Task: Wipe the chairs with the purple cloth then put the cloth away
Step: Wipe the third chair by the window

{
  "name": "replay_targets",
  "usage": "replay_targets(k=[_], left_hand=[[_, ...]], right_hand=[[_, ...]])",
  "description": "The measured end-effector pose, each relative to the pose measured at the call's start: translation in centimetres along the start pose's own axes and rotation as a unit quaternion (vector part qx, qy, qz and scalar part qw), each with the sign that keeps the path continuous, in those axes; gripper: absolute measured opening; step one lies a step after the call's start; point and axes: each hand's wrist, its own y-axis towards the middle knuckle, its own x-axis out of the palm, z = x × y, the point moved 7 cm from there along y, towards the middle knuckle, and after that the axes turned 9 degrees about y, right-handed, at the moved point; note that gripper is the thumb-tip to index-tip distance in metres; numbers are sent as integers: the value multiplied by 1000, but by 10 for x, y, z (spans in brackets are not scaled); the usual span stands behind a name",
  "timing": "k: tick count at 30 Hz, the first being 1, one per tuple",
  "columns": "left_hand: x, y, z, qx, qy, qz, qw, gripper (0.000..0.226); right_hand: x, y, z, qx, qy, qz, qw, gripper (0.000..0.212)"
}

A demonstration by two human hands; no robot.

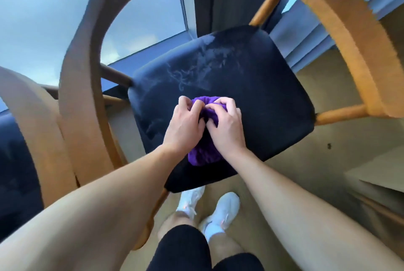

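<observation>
Bunching the purple cloth (204, 152) between both hands, a person's left hand (185, 126) and right hand (225, 126) pinch its far end with curled fingers, the cloth trailing back toward the near edge of the dark chair seat (251, 87).

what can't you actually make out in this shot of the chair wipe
- Purple cloth: head view, mostly covered by the left hand and right hand, so its spread and folds are hidden.
- Second chair: cut off by the left edge of the frame.
- Wooden backrest: motion-blurred, with its top cut off by the upper edge.
- Dark speck: too small to identify.
</observation>
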Motion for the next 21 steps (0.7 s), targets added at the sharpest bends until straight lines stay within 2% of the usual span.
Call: replay_targets(k=[3,9,13,15,18,21], left_hand=[[-18,17,-9,-40,-33,55,997,19],[-44,61,-26,-84,-42,126,988,26],[-42,90,-36,-123,-17,155,980,35],[-27,101,-43,-151,13,124,981,41],[6,104,-48,-178,63,72,979,50],[27,98,-47,-197,74,106,972,55]], right_hand=[[8,30,-17,-36,-2,-20,999,34],[10,97,-46,-130,-41,16,991,37],[10,131,-39,-138,-83,22,987,39],[19,142,-24,-124,-112,-17,986,44],[38,150,0,-110,-138,-119,977,59],[44,139,13,-160,-178,-161,957,71]])
